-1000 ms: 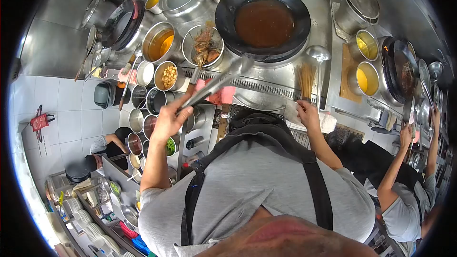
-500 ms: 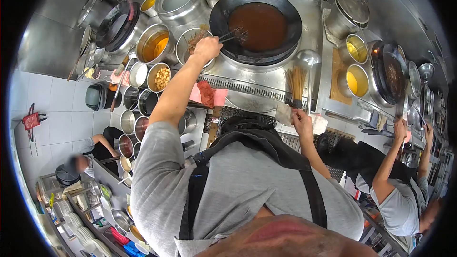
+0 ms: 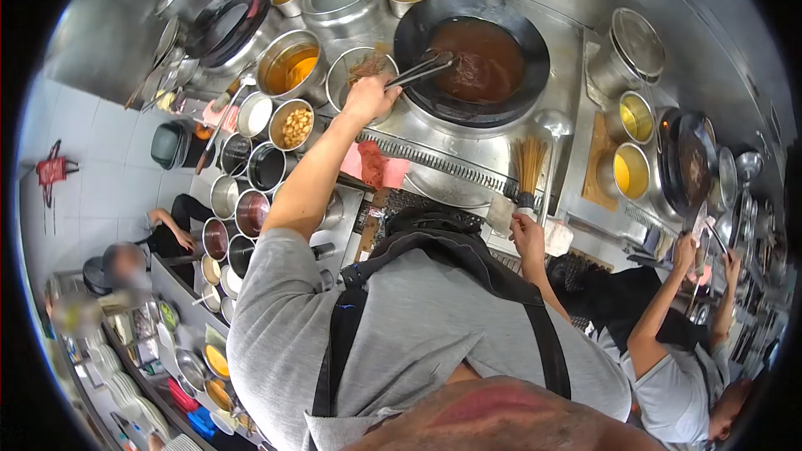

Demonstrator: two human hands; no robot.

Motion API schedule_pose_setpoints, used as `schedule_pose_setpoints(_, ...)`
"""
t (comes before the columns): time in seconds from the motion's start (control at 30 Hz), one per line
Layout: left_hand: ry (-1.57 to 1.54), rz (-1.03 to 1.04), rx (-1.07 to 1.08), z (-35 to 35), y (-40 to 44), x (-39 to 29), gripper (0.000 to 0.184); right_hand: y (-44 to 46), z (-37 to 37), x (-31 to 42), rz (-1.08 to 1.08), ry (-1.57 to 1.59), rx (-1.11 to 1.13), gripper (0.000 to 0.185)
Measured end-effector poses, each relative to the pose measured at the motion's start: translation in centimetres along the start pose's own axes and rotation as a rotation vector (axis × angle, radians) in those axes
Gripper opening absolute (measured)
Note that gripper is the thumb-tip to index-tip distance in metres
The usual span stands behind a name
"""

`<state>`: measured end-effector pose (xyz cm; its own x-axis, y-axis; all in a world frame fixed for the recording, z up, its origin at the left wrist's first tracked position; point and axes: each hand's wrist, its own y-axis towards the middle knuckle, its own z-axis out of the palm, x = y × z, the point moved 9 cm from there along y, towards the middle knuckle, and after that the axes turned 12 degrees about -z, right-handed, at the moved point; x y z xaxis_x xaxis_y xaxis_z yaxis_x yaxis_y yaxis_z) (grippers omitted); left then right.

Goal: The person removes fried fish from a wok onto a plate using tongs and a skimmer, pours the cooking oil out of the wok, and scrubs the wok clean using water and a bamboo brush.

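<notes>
Left hand (image 3: pixel 370 100) — over the near right part of a metal bowl (image 3: pixel 337 82) holding brown food, knuckles up, fingers clamped on a pair of tongs (image 3: pixel 419 73). Tongs' long axis runs left to right, slanting a little away from the person; the grip end is in the hand, the tips point right, over the wok (image 3: pixel 415 33). Tips sit at the brown liquid (image 3: pixel 489 50), toward the wok's left side; the two arms stand slightly apart. Cannot tell if they pinch anything.

Right hand (image 3: pixel 528 235) — fingers curled together on the near end of a bristle brush (image 3: pixel 529 163), just beside a white cloth (image 3: pixel 558 240). Bristles point away from the person, long axis nearly straight ahead. Ladle (image 3: pixel 552 123) lies just right of the brush, bowl end away.
</notes>
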<state>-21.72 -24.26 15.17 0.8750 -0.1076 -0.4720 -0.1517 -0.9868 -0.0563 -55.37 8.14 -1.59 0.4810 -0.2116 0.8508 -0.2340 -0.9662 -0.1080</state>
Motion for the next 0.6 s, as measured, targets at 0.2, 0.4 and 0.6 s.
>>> schedule_pose_setpoints(0.2, 0.107, 0.134, -0.376, -6.7, -0.6, 4.5, 0.041, 1.9, 0.1, 0.6, -0.045, 0.004, 0.030, 0.023)
schedule_pose_setpoints(0.4, 0.166, -0.125, -0.420, -14.1, 8.9, 13.5, 0.041, 0.9, 0.7, 1.8, 0.032, -0.047, 0.018, 0.020)
schedule_pose_setpoints(0.6, 0.224, -0.287, -0.322, -15.9, 24.7, 22.2, 0.039, -2.6, 1.1, 7.1, 0.180, -0.397, -0.109, 0.022)
